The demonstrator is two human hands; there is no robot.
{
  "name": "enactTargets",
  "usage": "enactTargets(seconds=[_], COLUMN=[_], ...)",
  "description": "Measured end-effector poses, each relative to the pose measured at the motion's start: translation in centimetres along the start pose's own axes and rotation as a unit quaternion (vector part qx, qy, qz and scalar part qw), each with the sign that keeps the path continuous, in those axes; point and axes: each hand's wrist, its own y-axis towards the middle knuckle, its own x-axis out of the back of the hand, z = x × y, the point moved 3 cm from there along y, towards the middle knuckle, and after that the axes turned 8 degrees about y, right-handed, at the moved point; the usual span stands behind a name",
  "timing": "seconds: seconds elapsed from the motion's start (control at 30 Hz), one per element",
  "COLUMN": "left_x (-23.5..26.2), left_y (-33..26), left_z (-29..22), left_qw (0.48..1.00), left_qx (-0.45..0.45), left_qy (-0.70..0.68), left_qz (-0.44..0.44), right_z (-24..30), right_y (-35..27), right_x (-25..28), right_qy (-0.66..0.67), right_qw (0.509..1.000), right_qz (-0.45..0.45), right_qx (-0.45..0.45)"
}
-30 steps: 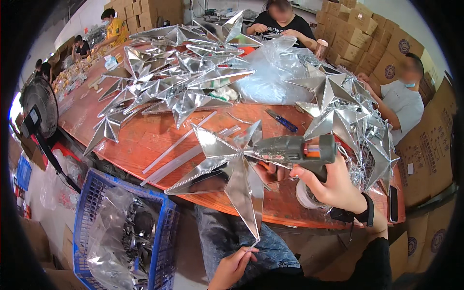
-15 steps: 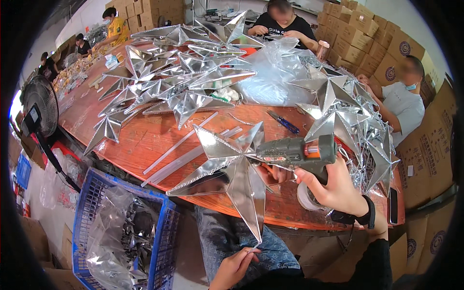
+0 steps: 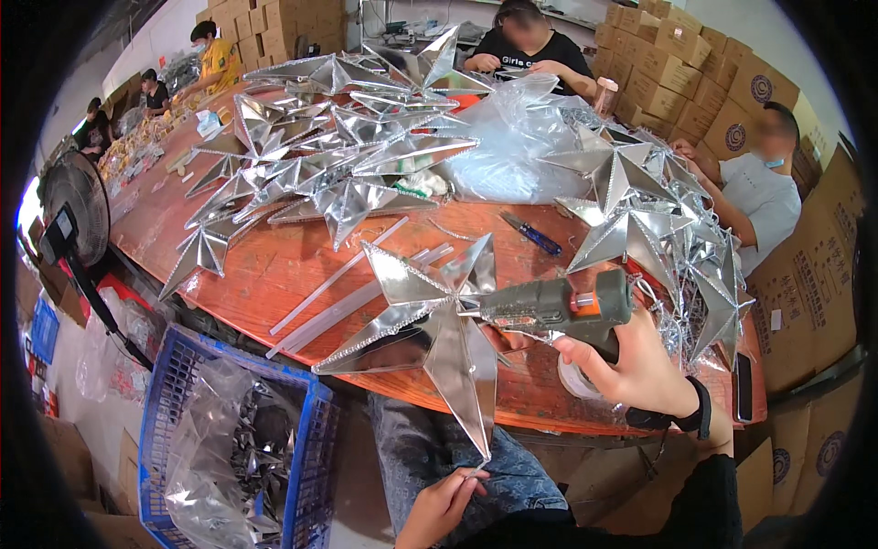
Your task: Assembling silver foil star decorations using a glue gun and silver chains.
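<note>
1. The left hand (image 3: 444, 506) sits lowest in view, over the lap, fingers pinched narrow on the bottom tip of the star (image 3: 439, 334).
2. The star is a five-pointed silver foil one, held at the near edge of the counter (image 3: 274, 265). Its longest point runs down toward the left hand; another reaches left, one goes up and left, one up and right; the fifth is hidden behind the glue gun (image 3: 558, 305). So its long axis runs near vertical in view, tilted slightly.
3. The right hand (image 3: 640, 371) comes in from the lower right with a dark band at the wrist, fingers wrapped round the grip of the glue gun. The gun lies roughly level, nozzle pointing left and touching the star's middle.
4. A roll of tape (image 3: 576, 377) lies on the counter just under the right hand.
5. Left of the lap, on the floor, a blue crate (image 3: 311, 457) holds a clear bag (image 3: 219, 457) with silver pieces inside.
6. Clear glue sticks (image 3: 329, 297) lie slantwise on the counter left of the star; a blue cutter (image 3: 532, 235) lies beyond it.
7. More silver stars are stacked at the right edge (image 3: 658, 238) and in a wide heap further back (image 3: 338, 156), beside a big clear bag (image 3: 521, 137).
8. A black fan (image 3: 73, 206) stands at the left.
9. Other people sit at the far side and the right, with cardboard boxes (image 3: 732, 110) stacked behind them.
</note>
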Motion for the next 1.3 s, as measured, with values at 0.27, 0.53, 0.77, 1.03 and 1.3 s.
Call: enactTargets(seconds=[0.27,0.53,0.77,1.03,1.3], left_x=[-0.4,-1.1,-2.2,-3.0,-3.4], left_y=[0.1,0.4,0.7,0.1,0.3], left_z=[1.1,1.1,0.7,-0.6,-0.5], left_qw=[1.000,0.997,0.998,0.997,0.996], left_qx=[-0.018,0.070,-0.015,-0.007,-0.019], left_qy=[0.021,-0.023,0.045,0.001,-0.047], left_qz=[-0.013,0.023,0.033,0.076,0.076], right_z=[0.7,-4.2,-9.8,-9.0,-8.0], right_y=[-2.4,-6.6,-7.8,-8.5,-9.7], right_x=[1.3,4.6,4.0,3.7,4.0], right_qy=[0.069,0.055,0.009,-0.037,-0.119], right_qw=[0.997,0.969,0.982,0.975,0.982], right_qz=[-0.041,-0.147,-0.147,-0.130,-0.111], right_qx=[0.023,-0.191,-0.116,-0.177,-0.091])
